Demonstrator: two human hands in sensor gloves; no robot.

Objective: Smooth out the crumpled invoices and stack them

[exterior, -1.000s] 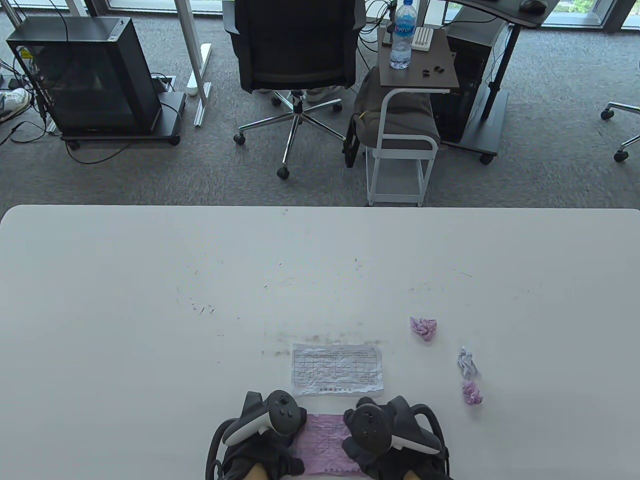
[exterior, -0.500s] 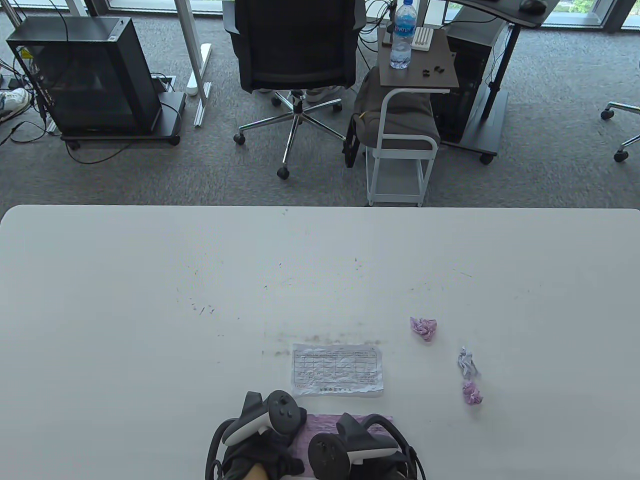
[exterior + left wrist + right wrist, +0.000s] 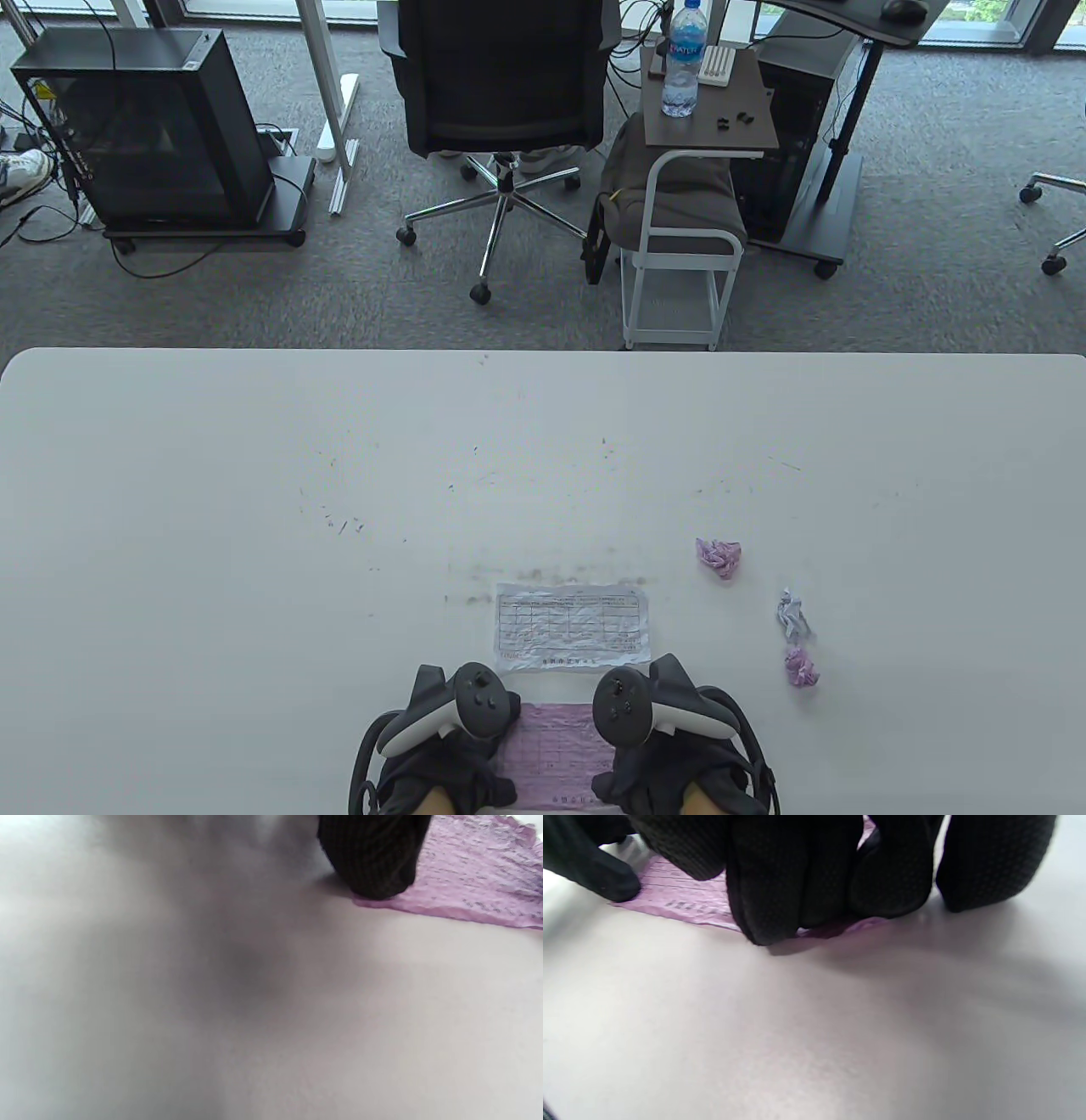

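Invoices: two flattened (image 3: 572,626) (image 3: 556,755), three crumpled (image 3: 719,556) (image 3: 792,614) (image 3: 801,666).

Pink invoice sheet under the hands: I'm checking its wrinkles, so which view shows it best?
The left wrist view: the pink invoice sheet fills the corner, creases and print lines plain. The table view shows it small between the hands; in the right wrist view fingers mostly cover it.

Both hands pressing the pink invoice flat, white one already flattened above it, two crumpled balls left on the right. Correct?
Not quite: three crumpled balls remain on the right, not two. The table view shows a pink ball, a white ball and a second pink ball. The rest holds: the left hand and right hand press the pink invoice, and the white invoice lies flat just beyond it.
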